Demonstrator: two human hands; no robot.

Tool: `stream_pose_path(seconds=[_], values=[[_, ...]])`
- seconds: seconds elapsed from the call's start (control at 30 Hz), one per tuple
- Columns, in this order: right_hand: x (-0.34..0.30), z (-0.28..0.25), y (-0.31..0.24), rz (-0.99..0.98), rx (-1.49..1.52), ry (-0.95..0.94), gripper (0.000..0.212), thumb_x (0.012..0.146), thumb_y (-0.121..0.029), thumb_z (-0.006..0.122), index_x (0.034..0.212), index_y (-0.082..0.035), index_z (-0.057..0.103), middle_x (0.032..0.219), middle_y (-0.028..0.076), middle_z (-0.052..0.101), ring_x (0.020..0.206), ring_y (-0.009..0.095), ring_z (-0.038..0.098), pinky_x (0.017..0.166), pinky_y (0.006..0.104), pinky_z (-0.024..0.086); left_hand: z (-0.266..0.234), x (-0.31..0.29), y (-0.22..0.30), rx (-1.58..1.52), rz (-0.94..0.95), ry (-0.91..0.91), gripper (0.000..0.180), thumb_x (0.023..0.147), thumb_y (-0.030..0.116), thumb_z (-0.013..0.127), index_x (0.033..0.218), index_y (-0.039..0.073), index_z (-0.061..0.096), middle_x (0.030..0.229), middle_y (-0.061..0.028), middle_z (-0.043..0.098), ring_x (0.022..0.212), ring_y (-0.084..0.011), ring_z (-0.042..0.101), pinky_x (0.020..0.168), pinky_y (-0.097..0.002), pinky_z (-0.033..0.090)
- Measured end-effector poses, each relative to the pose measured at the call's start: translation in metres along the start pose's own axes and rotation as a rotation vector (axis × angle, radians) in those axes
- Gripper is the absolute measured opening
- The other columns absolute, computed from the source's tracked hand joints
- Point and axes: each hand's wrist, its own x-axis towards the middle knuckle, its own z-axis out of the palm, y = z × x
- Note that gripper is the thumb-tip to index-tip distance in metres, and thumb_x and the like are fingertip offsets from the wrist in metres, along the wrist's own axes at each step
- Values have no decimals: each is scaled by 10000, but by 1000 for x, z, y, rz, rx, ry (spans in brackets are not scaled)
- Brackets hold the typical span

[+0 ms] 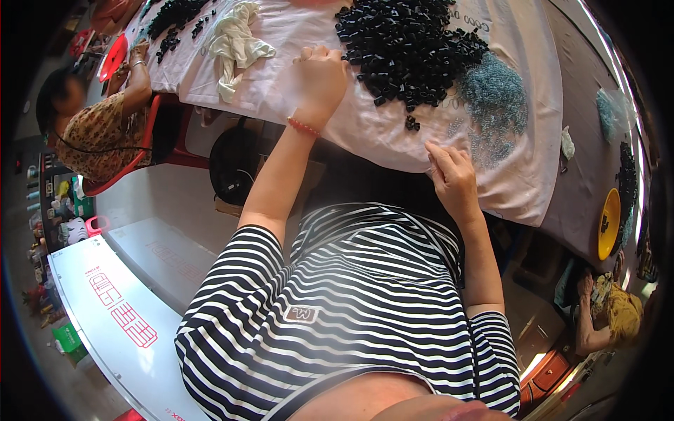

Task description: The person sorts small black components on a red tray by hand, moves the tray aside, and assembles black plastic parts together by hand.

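A large heap of small black plastic pieces point(404, 52) lies on the pale pink cloth point(263, 84) covering the table. My left hand point(319, 83), with a red bead bracelet on its wrist, is at the heap's left side. Its fingers are curled in, and whatever they hold is hidden. Close to the table's front edge, my right hand point(455, 175) has thumb and fingertips pinched together; anything between them is too small to make out. Beyond that hand spreads a pile of tiny clear-bluish pieces point(495, 98). A few black pieces point(412, 124) lie apart, between my hands.
A crumpled white cloth point(239, 42) rests left of my left hand. One person point(98, 140) sits at the table's left on a red chair; another point(611, 316) is at the far right, by a yellow bowl point(608, 223). A white board point(105, 302) stands at lower left.
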Motion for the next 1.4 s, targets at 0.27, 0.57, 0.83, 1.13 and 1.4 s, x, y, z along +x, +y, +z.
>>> stream_pose_path(seconds=[0.27, 0.57, 0.83, 1.13, 1.4], values=[[-7, 1, 5, 32, 31, 21, 338, 830, 8, 678, 1166, -30, 670, 1011, 115, 692, 876, 292, 641, 809, 382, 485, 4, 0, -2, 46, 26, -46, 170, 835, 294, 735, 937, 158, 741, 963, -36, 689, 1013, -261, 596, 871, -424, 412], [-6, 4, 6, 65, 57, 41, 294, 857, 30, 672, 1145, -25, 699, 991, 113, 706, 854, 269, 640, 784, 351, 495, -27, -51, 63, -436, 179, 65, 172, 823, 168, 730, 980, 115, 684, 920, -62, 657, 959, -267, 582, 827, -384, 440], [-10, 8, 7, 131, 155, 96, 285, 839, 14, 662, 1119, -34, 689, 980, 121, 697, 865, 297, 651, 797, 379, 489, -23, -70, 105, -552, 280, -99, 249, 809, 143, 733, 1050, 103, 683, 943, -71, 637, 945, -285, 583, 850, -406, 456], [-9, 10, 8, 156, 169, 98, 253, 857, -4, 660, 1104, -45, 695, 946, 105, 693, 842, 285, 648, 784, 382, 477, -15, -62, 100, -578, 274, -26, 234, 844, 183, 727, 1068, 123, 699, 908, -69, 645, 875, -287, 595, 807, -402, 464], [-10, 13, 8, 143, 157, 102, 226, 862, -10, 660, 1082, -51, 689, 907, 95, 681, 814, 281, 641, 781, 379, 458, -1, -30, 132, -533, 336, 53, 125, 835, 152, 722, 959, 155, 714, 834, -39, 605, 829, -266, 584, 762, -384, 455]])
